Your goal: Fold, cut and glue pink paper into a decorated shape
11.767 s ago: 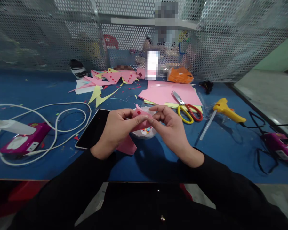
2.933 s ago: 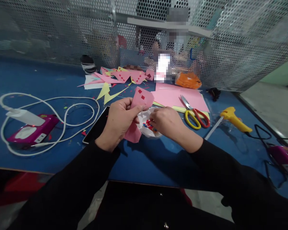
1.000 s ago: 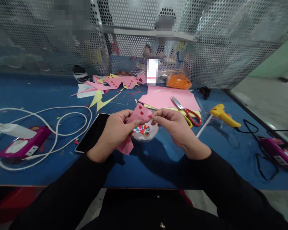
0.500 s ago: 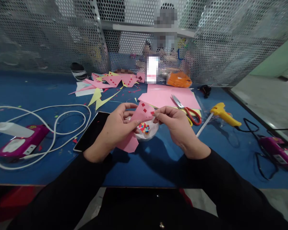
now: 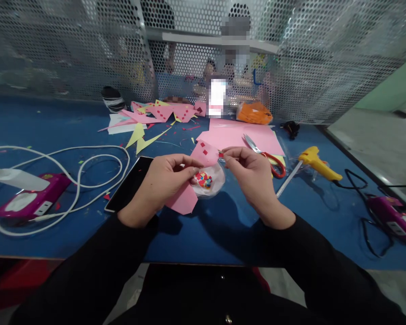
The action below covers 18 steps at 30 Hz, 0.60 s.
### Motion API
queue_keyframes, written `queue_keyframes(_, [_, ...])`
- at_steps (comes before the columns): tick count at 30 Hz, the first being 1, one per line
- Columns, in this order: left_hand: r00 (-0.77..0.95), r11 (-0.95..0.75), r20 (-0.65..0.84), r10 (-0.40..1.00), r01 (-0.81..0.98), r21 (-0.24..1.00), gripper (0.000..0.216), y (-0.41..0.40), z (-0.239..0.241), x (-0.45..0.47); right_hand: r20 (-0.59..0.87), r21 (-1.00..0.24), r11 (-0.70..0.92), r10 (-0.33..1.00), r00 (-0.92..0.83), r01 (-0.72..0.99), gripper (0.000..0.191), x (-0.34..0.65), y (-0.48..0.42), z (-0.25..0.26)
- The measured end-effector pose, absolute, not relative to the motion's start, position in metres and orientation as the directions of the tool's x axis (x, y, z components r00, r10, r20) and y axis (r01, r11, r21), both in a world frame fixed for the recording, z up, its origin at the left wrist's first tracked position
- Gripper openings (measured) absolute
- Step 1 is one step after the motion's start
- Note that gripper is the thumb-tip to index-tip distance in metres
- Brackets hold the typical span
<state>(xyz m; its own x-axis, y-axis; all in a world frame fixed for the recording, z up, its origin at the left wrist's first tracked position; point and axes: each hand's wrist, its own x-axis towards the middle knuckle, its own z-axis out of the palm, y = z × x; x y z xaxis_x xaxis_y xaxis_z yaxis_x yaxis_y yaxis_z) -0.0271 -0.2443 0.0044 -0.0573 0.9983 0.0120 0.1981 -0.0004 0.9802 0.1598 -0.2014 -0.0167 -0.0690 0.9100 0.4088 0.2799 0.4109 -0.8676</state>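
Note:
My left hand (image 5: 160, 180) is closed on a pink paper piece (image 5: 203, 155) that carries small red squares; the paper's lower part (image 5: 182, 201) hangs below the hand. At the paper's right edge my right hand (image 5: 253, 174) pinches a tiny red square (image 5: 221, 155). Just beneath both hands sits a small white dish (image 5: 217, 180) with several coloured paper bits (image 5: 205, 179) in it.
A black phone (image 5: 128, 183) lies left of my hands. Further left are a magenta power bank (image 5: 30, 201) and a coiled white cable (image 5: 88, 174). Pink sheets (image 5: 233, 133), red-and-yellow scissors (image 5: 269, 158) and a yellow glue gun (image 5: 320, 164) lie to the right. Paper scraps (image 5: 155, 115) and a perforated metal screen (image 5: 88, 45) are behind.
My right hand has drawn slightly to the right of the pink paper, with a small red square pinched in its fingertips. The left hand keeps hold of the paper over the dish.

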Motion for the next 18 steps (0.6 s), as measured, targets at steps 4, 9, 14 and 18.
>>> queue_keyframes(4, [-0.028, -0.011, 0.016, 0.999, 0.158, 0.987, 0.016, -0.243, 0.003, -0.028, 0.816, -0.305, 0.722, 0.534, -0.221, 0.621, 0.012, 0.162, -0.210, -0.017])
queue_keyframes(9, [0.032, 0.008, -0.010, 0.999, 0.063, 0.998, 0.021, -0.242, 0.002, -0.027, 0.837, 0.146, 0.762, 0.244, -0.489, 0.631, 0.015, 0.165, -0.216, -0.024])
queue_keyframes(14, [0.054, 0.034, -0.034, 0.998, 0.001, 0.999, 0.022, -0.241, -0.001, -0.029, 0.802, 0.137, 0.766, 0.286, -0.524, 0.628, 0.016, 0.166, -0.217, -0.022])
queue_keyframes(18, [0.089, 0.021, -0.020, 0.996, -0.019, 1.000, 0.019, -0.241, -0.003, -0.030, 0.736, 0.096, 0.771, 0.371, -0.566, 0.630, 0.016, 0.165, -0.218, -0.019])
